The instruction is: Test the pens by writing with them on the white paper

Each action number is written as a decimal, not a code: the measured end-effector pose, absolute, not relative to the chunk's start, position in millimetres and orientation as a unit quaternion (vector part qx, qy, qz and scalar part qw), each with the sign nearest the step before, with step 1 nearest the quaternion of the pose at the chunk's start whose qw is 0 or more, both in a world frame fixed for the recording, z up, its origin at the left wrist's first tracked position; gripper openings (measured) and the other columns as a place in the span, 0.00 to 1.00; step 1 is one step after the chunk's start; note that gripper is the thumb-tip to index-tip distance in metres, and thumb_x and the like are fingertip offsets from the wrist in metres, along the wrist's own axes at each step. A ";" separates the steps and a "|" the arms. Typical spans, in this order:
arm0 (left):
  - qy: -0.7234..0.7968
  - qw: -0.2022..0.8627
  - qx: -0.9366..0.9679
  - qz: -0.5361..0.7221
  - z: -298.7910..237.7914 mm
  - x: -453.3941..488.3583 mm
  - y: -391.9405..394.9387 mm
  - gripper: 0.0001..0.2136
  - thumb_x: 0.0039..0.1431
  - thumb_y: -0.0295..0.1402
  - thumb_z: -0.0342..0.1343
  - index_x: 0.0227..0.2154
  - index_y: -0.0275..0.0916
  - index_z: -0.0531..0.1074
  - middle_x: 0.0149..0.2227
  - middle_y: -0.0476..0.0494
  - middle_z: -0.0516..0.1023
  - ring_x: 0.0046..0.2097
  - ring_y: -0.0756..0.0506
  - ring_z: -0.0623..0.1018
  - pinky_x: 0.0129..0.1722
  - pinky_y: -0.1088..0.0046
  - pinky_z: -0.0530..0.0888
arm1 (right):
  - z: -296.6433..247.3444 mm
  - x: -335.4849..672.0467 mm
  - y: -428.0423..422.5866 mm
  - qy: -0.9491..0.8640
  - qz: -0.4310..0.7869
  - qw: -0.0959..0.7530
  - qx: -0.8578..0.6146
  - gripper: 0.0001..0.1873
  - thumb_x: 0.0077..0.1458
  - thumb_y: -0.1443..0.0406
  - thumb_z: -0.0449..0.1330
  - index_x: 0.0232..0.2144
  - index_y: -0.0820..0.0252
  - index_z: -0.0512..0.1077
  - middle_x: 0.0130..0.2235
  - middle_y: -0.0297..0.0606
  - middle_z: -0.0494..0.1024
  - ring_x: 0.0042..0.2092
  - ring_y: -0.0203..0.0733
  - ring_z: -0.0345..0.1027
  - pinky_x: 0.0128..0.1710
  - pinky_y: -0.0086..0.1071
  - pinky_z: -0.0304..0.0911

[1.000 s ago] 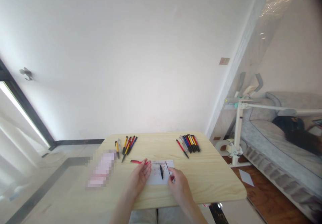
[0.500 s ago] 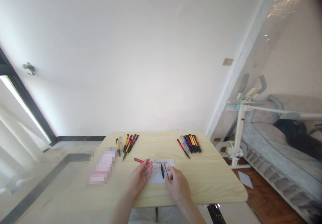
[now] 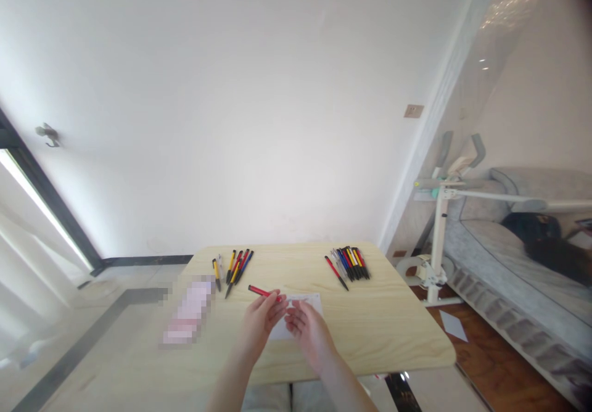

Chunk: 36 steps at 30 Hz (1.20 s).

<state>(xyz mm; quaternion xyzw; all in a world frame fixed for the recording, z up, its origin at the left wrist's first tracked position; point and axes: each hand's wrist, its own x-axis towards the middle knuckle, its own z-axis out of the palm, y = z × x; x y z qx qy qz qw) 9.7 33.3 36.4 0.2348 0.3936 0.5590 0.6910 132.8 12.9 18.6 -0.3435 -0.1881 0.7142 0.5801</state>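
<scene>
My left hand (image 3: 267, 319) is closed around a red pen barrel (image 3: 259, 290), whose dark end points up and to the left. Close beside it, fingertips facing the barrel's near end, is my right hand (image 3: 311, 332). Its fingers are curled in a pinch; the thin dark pen refill seen in it a moment earlier is hidden now. Both hands are over a white sheet of paper (image 3: 314, 301) with scribbled marks. The black pen grip that lay on the paper is covered by my right hand.
On the wooden table (image 3: 379, 332), several loosely spread pens (image 3: 239, 267) lie at the back left. A tighter row of pens (image 3: 351, 263) lies at the back right, with a red pen (image 3: 336, 273) beside it. A blurred pink item (image 3: 189, 313) is at the left edge.
My right hand has moved left and up from the paper to the barrel in my left hand, covering the black pen grip. The red barrel has stayed nearly in place.
</scene>
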 end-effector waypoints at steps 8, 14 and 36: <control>0.464 0.570 0.454 0.504 42.4 20.3 30.4 0.16 0.44 0.37 0.58 0.34 0.32 0.73 0.32 0.37 0.78 0.38 0.41 0.76 0.40 0.65 0.72 | 25.3 131.7 7.6 -0.048 0.797 0.554 -0.235 0.10 0.52 0.65 0.54 0.28 0.67 0.73 0.27 0.39 0.76 0.31 0.36 0.70 0.38 0.29 0.64; 0.490 0.484 0.556 0.466 49.6 22.9 27.5 0.15 0.45 0.38 0.56 0.34 0.33 0.74 0.33 0.39 0.79 0.38 0.42 0.76 0.40 0.67 0.70 | 22.7 133.8 8.5 -0.035 0.802 0.553 -0.224 0.12 0.54 0.65 0.52 0.28 0.68 0.73 0.28 0.41 0.76 0.30 0.36 0.71 0.36 0.28 0.65; 0.485 0.493 0.559 0.458 57.7 22.6 26.6 0.16 0.45 0.38 0.56 0.35 0.32 0.73 0.34 0.38 0.79 0.39 0.42 0.76 0.40 0.67 0.71 | 26.0 127.4 0.5 -0.151 0.719 0.617 -0.282 0.13 0.40 0.70 0.65 0.33 0.65 0.71 0.34 0.39 0.76 0.38 0.38 0.70 0.42 0.30 0.65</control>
